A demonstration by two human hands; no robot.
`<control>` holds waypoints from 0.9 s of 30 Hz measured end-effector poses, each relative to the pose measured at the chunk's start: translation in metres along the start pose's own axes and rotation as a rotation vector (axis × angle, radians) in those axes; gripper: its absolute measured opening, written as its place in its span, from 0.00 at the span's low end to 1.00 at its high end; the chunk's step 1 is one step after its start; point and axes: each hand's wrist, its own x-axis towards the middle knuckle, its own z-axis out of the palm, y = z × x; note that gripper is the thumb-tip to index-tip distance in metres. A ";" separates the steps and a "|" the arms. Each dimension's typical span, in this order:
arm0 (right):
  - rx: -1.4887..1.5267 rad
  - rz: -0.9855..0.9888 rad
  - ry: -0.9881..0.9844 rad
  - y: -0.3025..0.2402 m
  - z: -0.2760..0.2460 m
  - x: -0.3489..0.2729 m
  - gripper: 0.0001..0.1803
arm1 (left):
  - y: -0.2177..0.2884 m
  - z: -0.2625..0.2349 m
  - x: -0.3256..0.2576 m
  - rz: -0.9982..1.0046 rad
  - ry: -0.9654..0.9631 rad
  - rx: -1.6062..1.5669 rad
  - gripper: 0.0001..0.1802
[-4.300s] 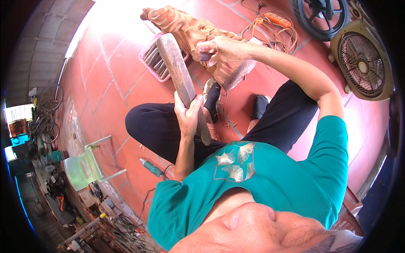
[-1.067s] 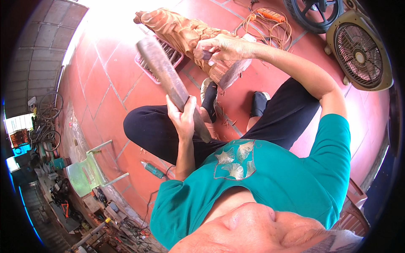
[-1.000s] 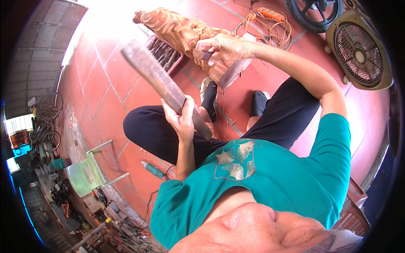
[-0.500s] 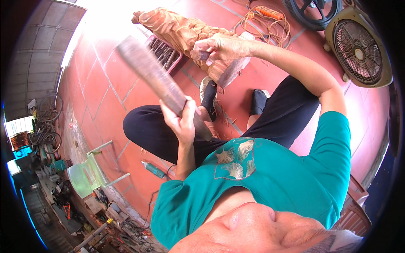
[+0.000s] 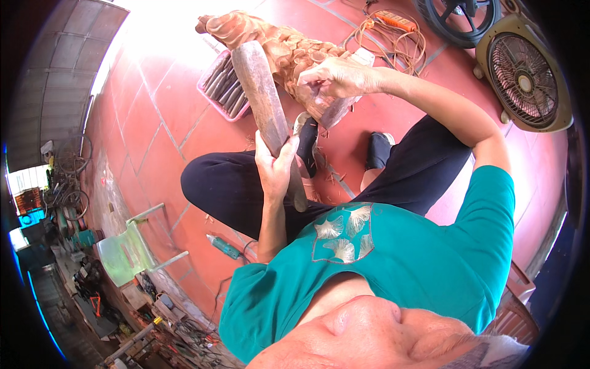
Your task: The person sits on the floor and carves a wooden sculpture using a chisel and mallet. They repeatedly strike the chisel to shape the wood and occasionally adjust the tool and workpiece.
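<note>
Floor: red tile, grey joints, strong glare at the far end. On my left: grey panelling, bicycles, green chair. Right: fan near a wheel.

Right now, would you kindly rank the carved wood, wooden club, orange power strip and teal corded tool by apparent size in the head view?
1. Carved wood
2. Wooden club
3. Orange power strip, teal corded tool: too alike to rank

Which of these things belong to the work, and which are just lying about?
Seemingly in use:
wooden club, in the left hand
carved wood, by the right hand
pink basket of slim tools, perhaps

Apparently lying about:
fan
spoked wheel
orange power strip
</note>
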 end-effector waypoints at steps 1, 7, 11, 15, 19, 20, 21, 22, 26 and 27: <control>0.053 0.013 0.011 0.002 -0.001 -0.001 0.12 | 0.000 0.000 0.001 -0.008 0.003 -0.007 0.14; 0.084 0.115 0.072 -0.001 -0.006 -0.001 0.13 | 0.016 0.010 0.000 0.021 0.006 -0.084 0.12; 0.054 0.098 0.047 0.003 -0.007 -0.001 0.13 | 0.021 0.007 0.000 0.132 0.006 -0.061 0.16; -0.011 0.066 0.082 0.009 -0.008 0.001 0.13 | 0.033 0.010 -0.005 0.192 0.033 -0.061 0.26; 0.072 0.059 0.140 0.019 -0.002 0.004 0.15 | 0.036 0.011 -0.007 0.253 0.043 -0.079 0.28; 0.048 0.057 0.127 0.019 -0.003 0.004 0.15 | 0.036 0.011 -0.007 0.270 0.043 -0.084 0.28; 0.025 0.055 0.114 0.020 -0.004 0.004 0.15 | 0.036 0.011 -0.009 0.303 0.058 -0.091 0.29; 0.002 0.052 0.100 0.018 -0.006 0.004 0.16 | 0.037 0.011 -0.010 0.335 0.074 -0.097 0.30; 0.024 0.012 0.075 0.013 -0.010 0.004 0.16 | 0.041 0.005 -0.012 0.459 0.103 -0.121 0.34; 0.035 0.001 0.091 0.013 -0.010 0.003 0.16 | 0.043 0.005 -0.013 0.484 0.116 -0.130 0.35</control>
